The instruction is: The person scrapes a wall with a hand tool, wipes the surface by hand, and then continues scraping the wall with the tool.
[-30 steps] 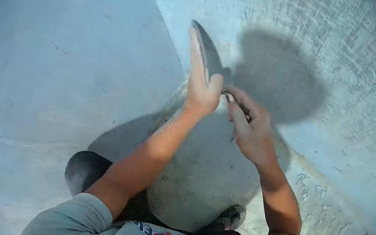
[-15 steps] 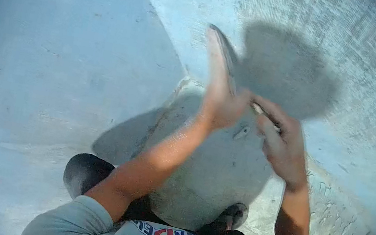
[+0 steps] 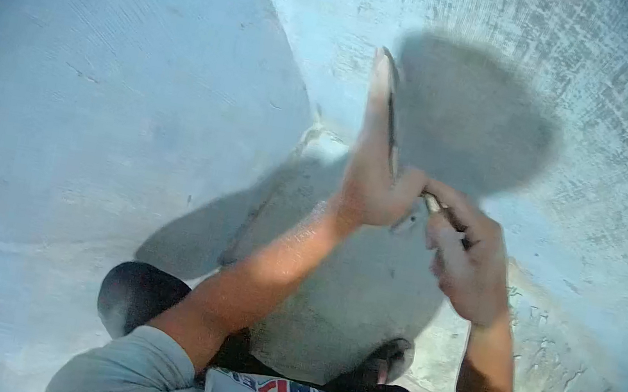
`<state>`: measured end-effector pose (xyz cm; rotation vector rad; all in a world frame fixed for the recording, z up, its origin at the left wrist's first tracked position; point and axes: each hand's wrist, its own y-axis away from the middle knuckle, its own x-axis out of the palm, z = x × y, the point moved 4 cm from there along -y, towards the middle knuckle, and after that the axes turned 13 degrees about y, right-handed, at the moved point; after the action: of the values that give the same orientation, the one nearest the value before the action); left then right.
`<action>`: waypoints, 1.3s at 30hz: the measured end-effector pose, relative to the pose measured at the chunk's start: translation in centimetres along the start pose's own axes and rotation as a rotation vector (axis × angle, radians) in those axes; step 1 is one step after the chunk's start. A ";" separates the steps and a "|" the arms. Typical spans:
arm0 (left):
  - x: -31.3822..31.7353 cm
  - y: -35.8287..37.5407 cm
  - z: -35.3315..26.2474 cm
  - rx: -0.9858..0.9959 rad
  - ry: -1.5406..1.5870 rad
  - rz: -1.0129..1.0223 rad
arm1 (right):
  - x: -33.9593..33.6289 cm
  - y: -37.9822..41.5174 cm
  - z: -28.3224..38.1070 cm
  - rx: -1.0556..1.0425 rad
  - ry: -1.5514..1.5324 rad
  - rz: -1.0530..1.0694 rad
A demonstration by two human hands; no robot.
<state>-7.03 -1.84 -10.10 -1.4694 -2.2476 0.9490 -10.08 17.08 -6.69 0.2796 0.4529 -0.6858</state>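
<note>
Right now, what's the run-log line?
left hand: fingers extended along blade | right hand: gripping handle | shadow: right of blade

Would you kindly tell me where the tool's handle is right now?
In the head view, right of centre, the handle is gripped in the person's right hand, just beside the left hand.

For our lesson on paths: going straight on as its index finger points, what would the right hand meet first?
The right hand would probably meet the left thumb first, though depth leaves any gap unclear.
</note>
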 end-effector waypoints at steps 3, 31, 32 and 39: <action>1.1 0.6 0.8 -0.032 -0.013 -0.014 | 0.5 0.8 -0.8 -0.041 0.009 -0.080; -0.7 0.0 0.0 0.064 -0.166 -0.130 | 0.8 -1.1 -2.0 0.087 -0.087 -0.030; -1.8 -0.1 0.7 0.092 -0.181 -0.128 | 1.5 -1.6 -1.2 0.046 -0.093 -0.036; -1.2 -0.4 0.9 -0.167 -0.093 -0.113 | 1.6 -3.2 -0.5 -0.044 -0.047 -0.080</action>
<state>-7.30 -3.40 -10.36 -1.3723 -2.5013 0.8296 -11.29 14.06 -8.22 0.2047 0.4359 -0.7579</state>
